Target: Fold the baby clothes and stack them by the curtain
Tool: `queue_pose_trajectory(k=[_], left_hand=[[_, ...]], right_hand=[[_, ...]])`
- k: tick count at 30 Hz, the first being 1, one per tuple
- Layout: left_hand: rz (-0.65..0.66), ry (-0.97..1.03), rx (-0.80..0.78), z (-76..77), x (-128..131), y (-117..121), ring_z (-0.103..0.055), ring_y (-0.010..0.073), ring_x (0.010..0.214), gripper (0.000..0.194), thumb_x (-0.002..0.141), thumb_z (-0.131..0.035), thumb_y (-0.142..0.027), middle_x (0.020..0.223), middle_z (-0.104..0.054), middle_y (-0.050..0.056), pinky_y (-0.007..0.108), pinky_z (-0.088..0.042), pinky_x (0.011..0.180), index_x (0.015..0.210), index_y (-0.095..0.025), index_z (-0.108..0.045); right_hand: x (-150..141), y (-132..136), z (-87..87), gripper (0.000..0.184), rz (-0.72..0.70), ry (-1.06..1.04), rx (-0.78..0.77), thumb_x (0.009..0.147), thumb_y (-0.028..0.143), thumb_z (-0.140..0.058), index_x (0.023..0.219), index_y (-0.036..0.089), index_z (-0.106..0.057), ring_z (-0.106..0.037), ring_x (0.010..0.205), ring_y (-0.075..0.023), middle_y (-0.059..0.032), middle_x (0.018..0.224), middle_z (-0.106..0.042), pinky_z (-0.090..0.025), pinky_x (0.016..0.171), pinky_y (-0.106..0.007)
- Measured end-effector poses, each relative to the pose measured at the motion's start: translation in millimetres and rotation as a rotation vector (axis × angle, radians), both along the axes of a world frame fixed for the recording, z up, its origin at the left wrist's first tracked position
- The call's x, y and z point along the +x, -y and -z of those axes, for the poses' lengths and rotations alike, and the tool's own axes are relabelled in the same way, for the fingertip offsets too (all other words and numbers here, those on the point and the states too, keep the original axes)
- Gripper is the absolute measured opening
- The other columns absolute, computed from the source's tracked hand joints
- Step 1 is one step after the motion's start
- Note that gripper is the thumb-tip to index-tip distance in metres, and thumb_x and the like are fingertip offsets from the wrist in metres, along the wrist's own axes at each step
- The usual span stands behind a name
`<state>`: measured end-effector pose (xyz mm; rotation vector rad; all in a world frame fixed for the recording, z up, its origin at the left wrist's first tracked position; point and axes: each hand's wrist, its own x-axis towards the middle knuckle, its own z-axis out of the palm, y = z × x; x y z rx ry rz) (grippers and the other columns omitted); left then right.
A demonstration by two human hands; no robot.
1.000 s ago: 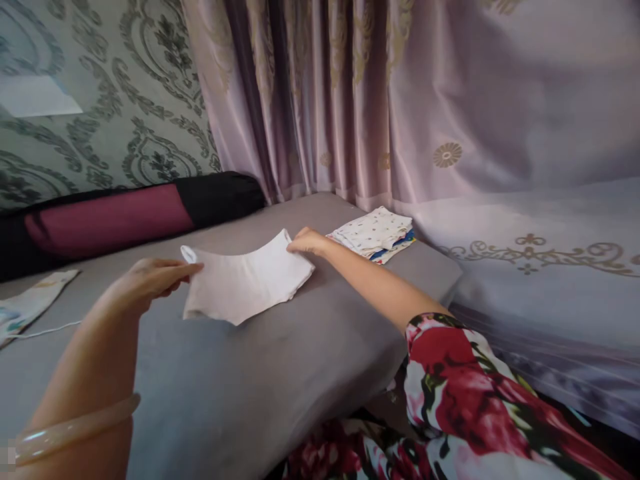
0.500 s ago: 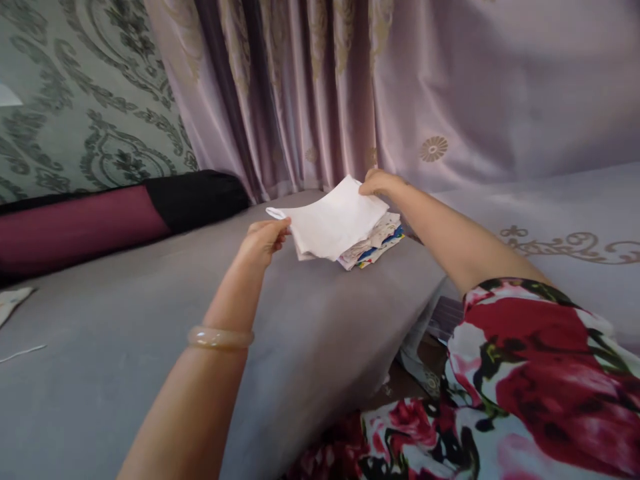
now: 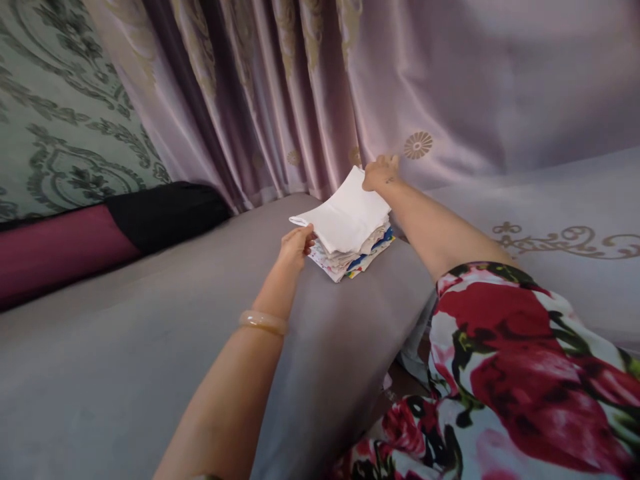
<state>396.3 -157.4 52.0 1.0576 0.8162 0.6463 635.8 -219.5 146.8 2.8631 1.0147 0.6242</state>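
- Gently, the left hand (image 3: 299,241) pinches the near-left corner of the white cloth (image 3: 345,212), fingertips nearly closed.
- At its opposite end, the right hand (image 3: 380,175) touches the edge; finger opening is unclear.
- Between both hands, the cloth lies atop stacked fabrics (image 3: 345,265).

Two hands, one left hand (image 3: 298,241) and one right hand (image 3: 381,175); one white folded cloth (image 3: 345,212) topping one fabric stack (image 3: 345,261) (its lower layers overlap too closely to count); one bangle (image 3: 263,323); one black-and-maroon bolster (image 3: 113,233); one bed (image 3: 200,320).
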Motion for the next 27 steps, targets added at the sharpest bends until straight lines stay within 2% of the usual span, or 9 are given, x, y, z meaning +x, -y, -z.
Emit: queue_pose_trajectory(k=[3,6,10,13,16,20,23,25,27], left_hand=[[0.01,-0.057,-0.017,5.2,2,-4,-0.047,0.0043,0.043,0.025,0.068,-0.078,-0.033,0.06,-0.063,-0.001,0.017,-0.031,0.043,0.071,-0.017,-0.058],[0.024,-0.101,-0.021,12.6,2,-7,-0.048,0.0045,0.043,0.023,0.071,-0.076,-0.032,0.061,-0.063,-0.002,0.017,-0.031,0.044,0.072,-0.017,-0.058],[0.033,-0.16,-0.029,27.4,2,-11,-0.048,0.0049,0.042,0.018,0.078,-0.07,-0.029,0.058,-0.061,-0.002,0.018,-0.031,0.044,0.073,-0.016,-0.058],[0.048,-0.217,-0.039,34.2,0,-11,-0.051,0.0062,0.043,0.022,0.079,-0.07,-0.033,0.059,-0.061,-0.001,0.019,-0.033,0.044,0.073,-0.016,-0.057],[0.114,-0.229,-0.022,32.9,-3,-5,-0.053,0.007,0.045,0.028,0.077,-0.073,-0.036,0.059,-0.061,0.0,0.019,-0.033,0.044,0.071,-0.016,-0.055],[0.191,-0.245,-0.002,24.5,-6,13,-0.052,0.0072,0.044,0.025,0.075,-0.074,-0.028,0.054,-0.059,-0.001,0.019,-0.033,0.043,0.067,-0.016,-0.053],[0.237,-0.236,-0.032,19.4,-5,27,-0.052,0.007,0.044,0.026,0.073,-0.076,-0.025,0.06,-0.065,0.002,0.018,-0.033,0.043,0.068,-0.016,-0.053],[0.267,-0.207,-0.073,19.1,-4,34,-0.051,0.0062,0.044,0.023,0.076,-0.074,-0.025,0.067,-0.069,0.005,0.018,-0.034,0.043,0.072,-0.016,-0.053],[0.282,-0.194,-0.109,22.8,-3,38,-0.051,0.0056,0.044,0.019,0.079,-0.07,-0.024,0.07,-0.071,0.005,0.017,-0.033,0.043,0.077,-0.016,-0.053]], right_hand=[[0,0,3.0,0.048,0.062,-0.003,-0.066,0.091,0.044,-0.053,0.124,0.009,-0.06,-0.041,0.122,-0.0356,-0.0204,0.129,-0.052,-0.028,0.098,-0.052],[0,1,9.6,0.046,0.05,-0.041,-0.056,0.093,0.041,-0.051,0.125,0.009,-0.06,-0.041,0.123,-0.0348,-0.0206,0.13,-0.051,-0.027,0.1,-0.05],[1,-1,28.8,0.049,0.037,-0.102,-0.032,0.096,0.044,-0.043,0.126,0.009,-0.059,-0.038,0.126,-0.037,-0.0222,0.133,-0.049,-0.024,0.101,-0.053],[0,-5,45.6,0.055,0.039,-0.131,-0.017,0.096,0.049,-0.039,0.128,0.009,-0.058,-0.037,0.127,-0.04,-0.0245,0.133,-0.05,-0.024,0.1,-0.057],[-6,-5,57.2,0.054,0.048,-0.132,-0.031,0.097,0.045,-0.035,0.127,0.008,-0.059,-0.038,0.126,-0.0398,-0.0264,0.132,-0.05,-0.025,0.099,-0.058],[-17,-2,64.5,0.045,-0.014,-0.105,-0.052,0.096,0.033,-0.037,0.126,0.007,-0.058,-0.039,0.127,-0.0369,-0.0257,0.133,-0.05,-0.025,0.101,-0.054],[-20,4,70.5,0.052,-0.102,-0.252,-0.076,0.094,0.044,-0.041,0.131,0.011,-0.053,-0.037,0.13,-0.0356,-0.023,0.139,-0.046,-0.025,0.104,-0.051],[-17,9,77.8,0.06,-0.09,-0.412,-0.111,0.094,0.053,-0.036,0.138,0.015,-0.046,-0.034,0.134,-0.0354,-0.02,0.147,-0.039,-0.024,0.107,-0.053],[-12,15,88.1,0.062,-0.045,-0.515,-0.103,0.096,0.056,-0.025,0.143,0.019,-0.039,-0.029,0.138,-0.0345,-0.0168,0.152,-0.033,-0.022,0.108,-0.057]])
